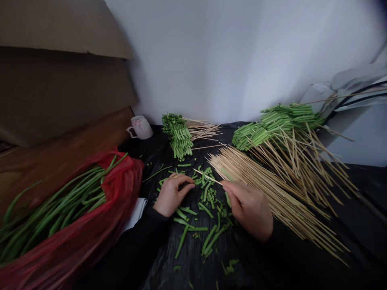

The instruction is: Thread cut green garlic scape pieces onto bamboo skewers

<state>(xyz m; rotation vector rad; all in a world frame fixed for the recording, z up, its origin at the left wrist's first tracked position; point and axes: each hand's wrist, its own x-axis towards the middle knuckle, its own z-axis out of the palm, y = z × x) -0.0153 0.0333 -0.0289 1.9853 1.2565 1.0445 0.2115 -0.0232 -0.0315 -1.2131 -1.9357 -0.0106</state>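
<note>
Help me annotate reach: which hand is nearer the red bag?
Left. The left hand is just right of the red bag; the right hand is farther right, beyond the cut green pieces.

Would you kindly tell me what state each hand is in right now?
Left hand: fingers curled near cut bean pieces; any grip cannot be told.
Right hand: closed, holding a skewer.

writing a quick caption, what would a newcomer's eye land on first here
Probably the bright red bag of long green beans at the left. Next, the thick spread of bare skewers beside the right hand, which holds a single skewer. Then the large stack of skewered green pieces at back right, before the pale wall.
</note>
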